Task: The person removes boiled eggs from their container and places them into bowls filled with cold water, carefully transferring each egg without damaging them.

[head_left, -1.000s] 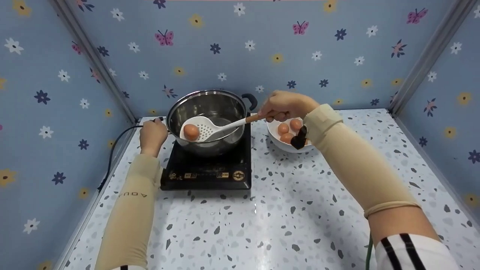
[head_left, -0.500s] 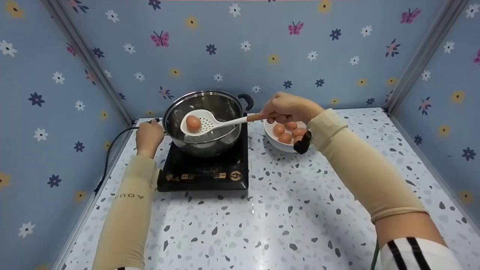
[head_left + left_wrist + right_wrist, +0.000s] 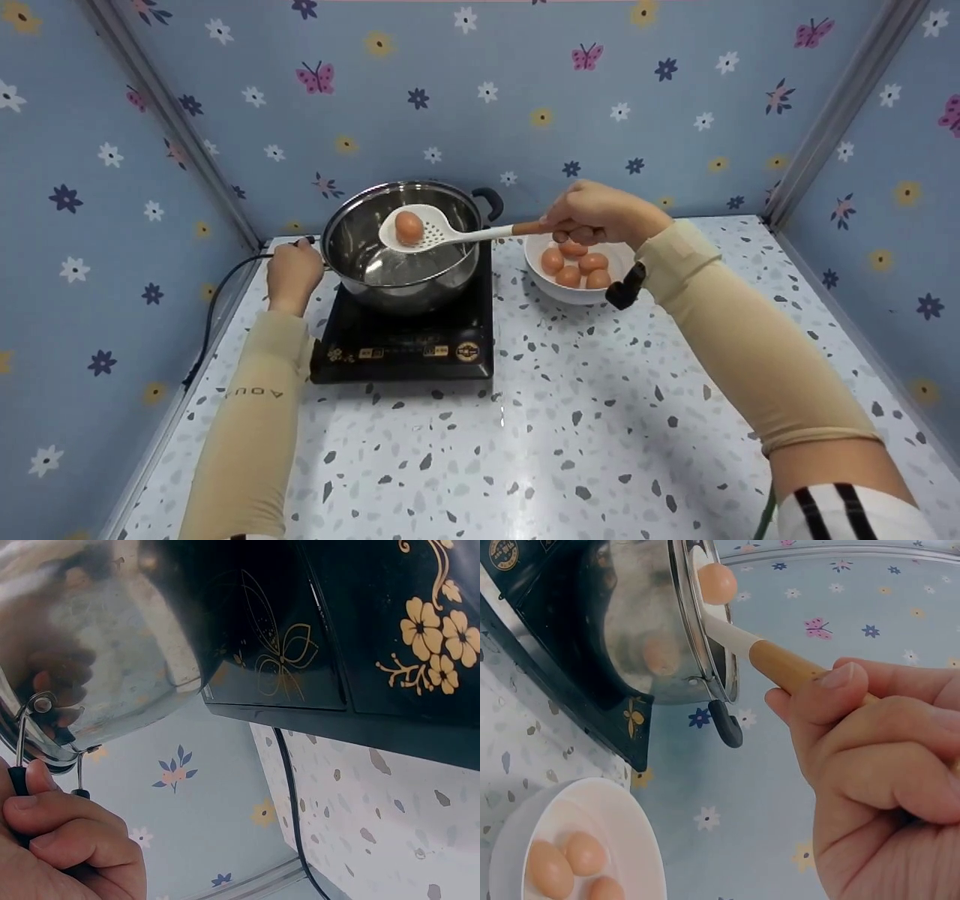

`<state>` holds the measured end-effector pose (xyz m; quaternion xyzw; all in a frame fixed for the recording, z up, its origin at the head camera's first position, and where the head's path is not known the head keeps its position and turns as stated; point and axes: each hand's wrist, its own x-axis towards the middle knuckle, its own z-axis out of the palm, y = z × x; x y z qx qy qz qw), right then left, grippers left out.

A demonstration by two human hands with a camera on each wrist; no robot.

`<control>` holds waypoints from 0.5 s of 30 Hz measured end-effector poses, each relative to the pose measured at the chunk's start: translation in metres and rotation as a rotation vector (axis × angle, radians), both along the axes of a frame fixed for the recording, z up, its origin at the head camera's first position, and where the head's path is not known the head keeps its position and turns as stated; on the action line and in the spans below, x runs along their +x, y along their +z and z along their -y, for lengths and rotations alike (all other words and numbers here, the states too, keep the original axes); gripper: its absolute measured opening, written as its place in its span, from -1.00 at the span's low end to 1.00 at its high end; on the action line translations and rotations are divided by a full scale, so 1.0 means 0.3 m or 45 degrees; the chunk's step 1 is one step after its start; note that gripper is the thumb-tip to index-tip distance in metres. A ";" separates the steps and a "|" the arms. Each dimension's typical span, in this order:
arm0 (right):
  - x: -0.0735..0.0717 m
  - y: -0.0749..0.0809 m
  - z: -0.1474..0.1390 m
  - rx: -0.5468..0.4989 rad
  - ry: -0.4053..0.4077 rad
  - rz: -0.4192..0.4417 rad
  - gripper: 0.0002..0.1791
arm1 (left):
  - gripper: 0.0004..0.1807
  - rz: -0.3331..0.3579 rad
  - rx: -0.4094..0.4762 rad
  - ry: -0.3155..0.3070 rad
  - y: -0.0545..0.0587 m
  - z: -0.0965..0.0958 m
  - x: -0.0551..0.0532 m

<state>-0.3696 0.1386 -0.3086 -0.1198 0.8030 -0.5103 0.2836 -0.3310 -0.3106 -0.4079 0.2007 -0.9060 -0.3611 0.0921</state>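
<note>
Skimmer (image 3: 420, 229) risen above pot (image 3: 401, 244), egg (image 3: 409, 226) aboard, right hand (image 3: 596, 214) gripping handle. Left hand (image 3: 292, 271) clutches pot handle. Left sleeve (image 3: 255, 397) reads "AOU" mirrored.

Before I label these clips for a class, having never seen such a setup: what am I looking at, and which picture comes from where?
These are a person's two bare hands, filmed by three cameras. The big picture comes from a camera on the head, looking down at a speckled table. The other two come from cameras on the wrists. On the table stand a black cooktop with a steel pot on it, and a white bowl with brown eggs. The left hand grips the pot's side handle. The right hand holds a white slotted spoon by its wooden end, with one egg on it, above the pot.
</note>
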 end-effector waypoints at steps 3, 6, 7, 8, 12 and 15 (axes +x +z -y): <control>0.006 0.005 -0.019 -0.002 -0.027 -0.005 -0.70 | -0.32 -0.008 -0.009 -0.004 0.001 0.001 0.001; 0.013 0.015 -0.037 0.004 -0.056 -0.015 -0.76 | -0.31 -0.013 0.001 -0.006 0.007 0.003 0.004; 0.014 0.018 -0.043 0.004 -0.064 -0.012 -0.77 | -0.31 -0.015 -0.003 -0.009 0.008 0.004 0.004; 0.014 0.021 -0.049 0.008 -0.072 -0.012 -0.77 | -0.30 -0.016 -0.008 -0.012 0.008 0.004 0.004; 0.017 0.030 -0.073 -0.001 -0.095 0.007 -0.75 | -0.30 -0.005 -0.005 -0.030 0.007 0.001 0.005; 0.022 0.036 -0.095 0.004 -0.111 0.007 -0.77 | -0.30 0.004 0.001 -0.043 0.000 -0.001 0.004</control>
